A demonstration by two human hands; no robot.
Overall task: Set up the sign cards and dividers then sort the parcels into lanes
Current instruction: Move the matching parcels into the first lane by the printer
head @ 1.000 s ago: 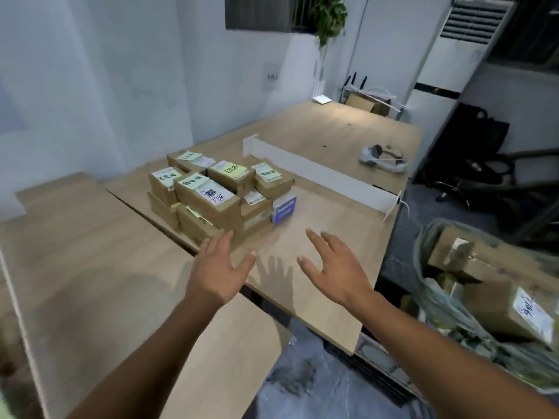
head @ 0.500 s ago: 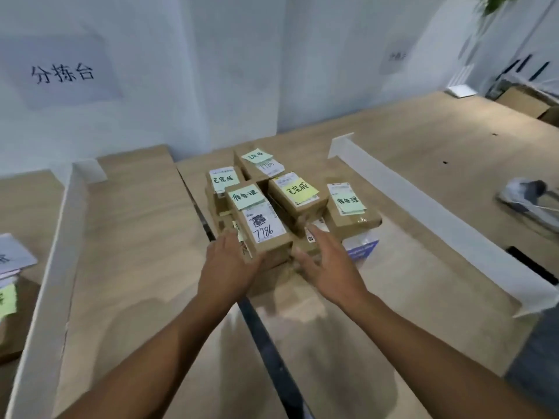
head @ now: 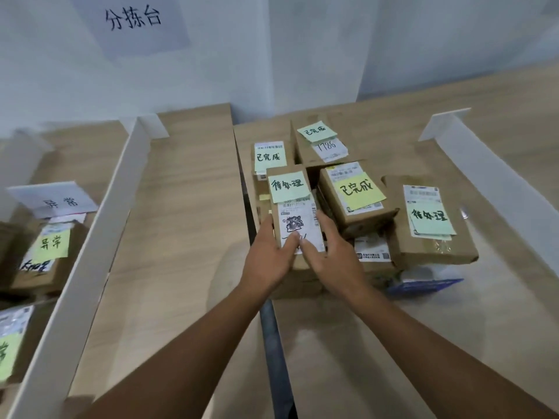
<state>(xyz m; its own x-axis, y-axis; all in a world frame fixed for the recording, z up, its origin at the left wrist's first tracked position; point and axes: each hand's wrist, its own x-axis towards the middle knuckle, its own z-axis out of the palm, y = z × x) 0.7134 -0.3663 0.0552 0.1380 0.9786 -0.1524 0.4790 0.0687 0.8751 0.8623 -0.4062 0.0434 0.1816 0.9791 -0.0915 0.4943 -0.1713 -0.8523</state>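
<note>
A second ago both hands hung spread above the near edge of the surface (head: 348,352). Half a second ago they were reaching the pile (head: 429,246). Now the left grip (head: 269,258) and the right grip (head: 331,255) are clamped on the top parcel (head: 299,220), one on each long side, with both thumbs pressed onto its white label. I take it that setting up is over here and sorting has begun with this box, though it does not look lifted yet.

The parcel sits on top of the pile at the left edge of the right-hand surface, just beside the dark gap (head: 273,334) between the two surfaces. Its long axis runs from the near edge towards the far edge, leaning slightly left. The end with the green note points away and the label end is under the thumbs.

White dividers stand on both sides, the left divider (head: 90,237) and the right divider (head: 496,179). Beyond the left one, a sign card (head: 54,199) lies over boxes with green notes.
</note>
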